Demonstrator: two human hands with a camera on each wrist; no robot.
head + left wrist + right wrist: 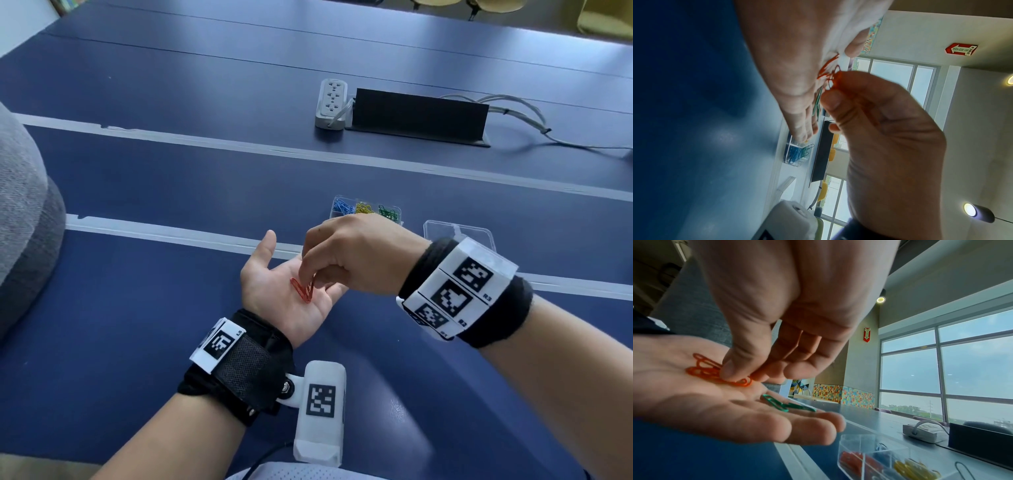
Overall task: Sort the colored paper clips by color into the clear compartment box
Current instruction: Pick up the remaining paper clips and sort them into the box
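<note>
While the left hand (284, 294) lies palm up with its fingers straight above the blue table (137, 308), a small heap of red paper clips (303, 289) rests on the palm and two green paper clips (786, 404) lie farther out on the fingers. From above, the right hand (356, 257) reaches down, thumb and forefinger curled and pinching one of the red clips in the heap. Beyond both hands the clear compartment box (364, 210) sits on the table, holding blue, yellow and green clips in its far row; the right wrist view also shows red ones in a near compartment. Its clear lid (459, 233) lies just beside it, on the right. Farther back stand a white power strip (331, 102) and a black box (419, 114)
</note>
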